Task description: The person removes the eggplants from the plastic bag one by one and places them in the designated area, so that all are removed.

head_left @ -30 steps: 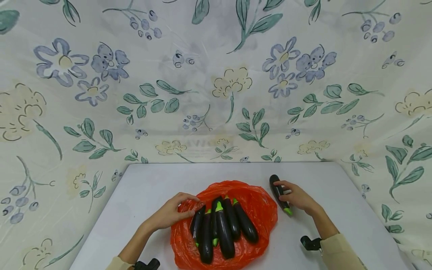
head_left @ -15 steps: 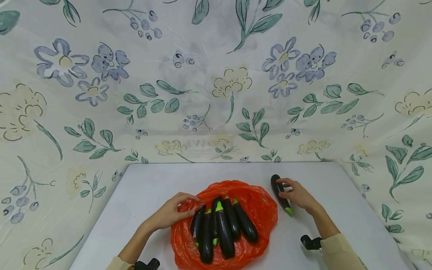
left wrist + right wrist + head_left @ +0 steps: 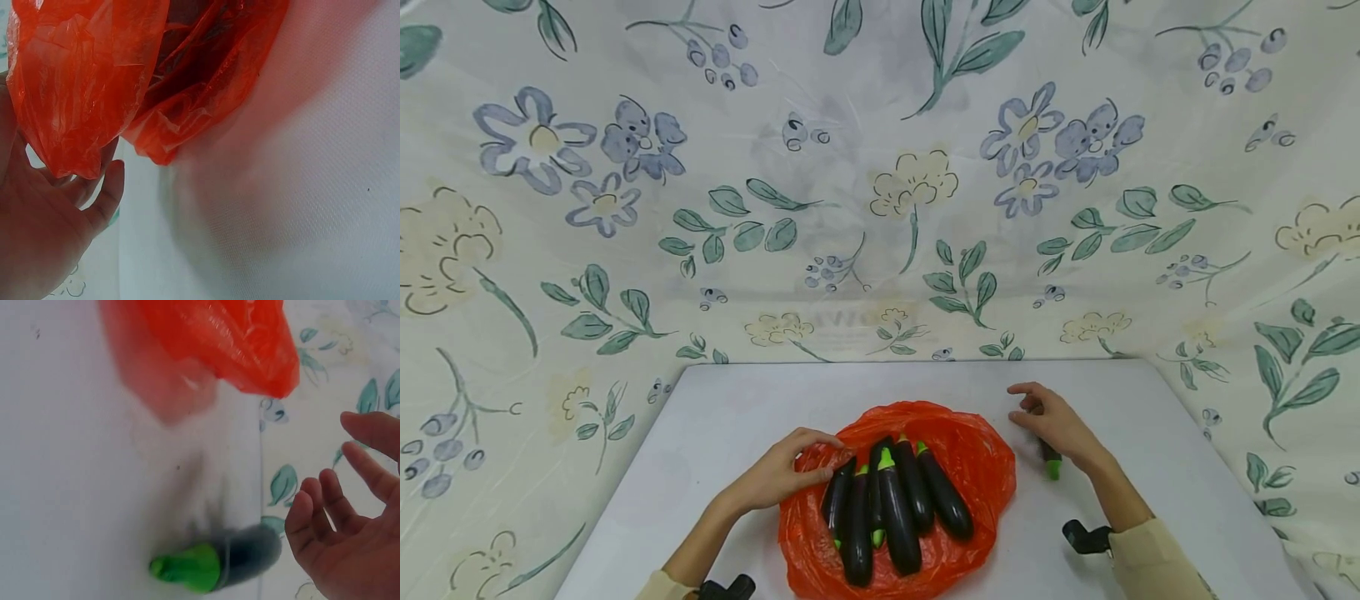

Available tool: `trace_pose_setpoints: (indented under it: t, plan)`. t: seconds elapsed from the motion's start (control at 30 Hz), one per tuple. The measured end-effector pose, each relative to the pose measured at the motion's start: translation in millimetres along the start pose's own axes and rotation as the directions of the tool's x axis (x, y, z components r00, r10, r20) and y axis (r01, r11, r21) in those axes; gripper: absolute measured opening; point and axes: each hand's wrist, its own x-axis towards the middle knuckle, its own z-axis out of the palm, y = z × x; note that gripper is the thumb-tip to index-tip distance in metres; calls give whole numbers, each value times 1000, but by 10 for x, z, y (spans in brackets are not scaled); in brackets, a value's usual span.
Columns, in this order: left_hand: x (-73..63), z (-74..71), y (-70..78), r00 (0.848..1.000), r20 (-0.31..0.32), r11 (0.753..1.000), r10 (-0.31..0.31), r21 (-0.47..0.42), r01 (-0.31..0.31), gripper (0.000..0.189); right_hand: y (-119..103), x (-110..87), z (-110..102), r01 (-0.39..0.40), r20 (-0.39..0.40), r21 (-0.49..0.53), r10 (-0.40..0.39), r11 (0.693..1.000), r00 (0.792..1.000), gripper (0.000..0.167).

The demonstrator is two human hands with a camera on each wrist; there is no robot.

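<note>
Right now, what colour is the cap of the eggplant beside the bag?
Bright green cap, clearest in the right wrist view.

Near the right fingers (image 3: 340,501), a black, green-capped eggplant (image 3: 219,561); at the left fingers (image 3: 109,195), a red plastic bag (image 3: 997,467); beyond both, a white backdrop (image 3: 850,208), blue-flowered and green-leaved.

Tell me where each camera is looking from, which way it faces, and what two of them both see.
Head: worn on the head, facing forward and down at the white table, red bag, bagged eggplants and floral backdrop; left hand and right hand show.
Left wrist: on that wrist, facing the red bag's edge; only the left hand shows.
Right wrist: on that wrist, facing the lone eggplant and the red bag; only the right hand shows.
Shared: head and right wrist both see the lone eggplant.
</note>
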Motion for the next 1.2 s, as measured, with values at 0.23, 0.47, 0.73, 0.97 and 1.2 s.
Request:
trace_pose_setpoints:
  t: [0.23,0.47,0.73,0.97,1.2]
  plan:
    - [-3,7,3,1000,0,1000,-6,-8,6,36,-192,-49,79,40,74,72,-46,997,996,44]
    - [-2,9,7,1000,-2,1000,-7,-8,7,36,-381,-111,204,50,195,115,-72,992,978,46]
    - [7,9,-4,1000,1,1000,-15,-11,15,36,-526,-151,373,83,367,172,-142,982,919,52]
    - [-2,9,5,1000,-1,1000,-10,-5,10,36,-550,-194,525,78,425,143,-132,987,896,51]
    - [-9,11,0,1000,-2,1000,-5,1,5,35,-549,-226,618,59,470,128,-113,990,876,49]
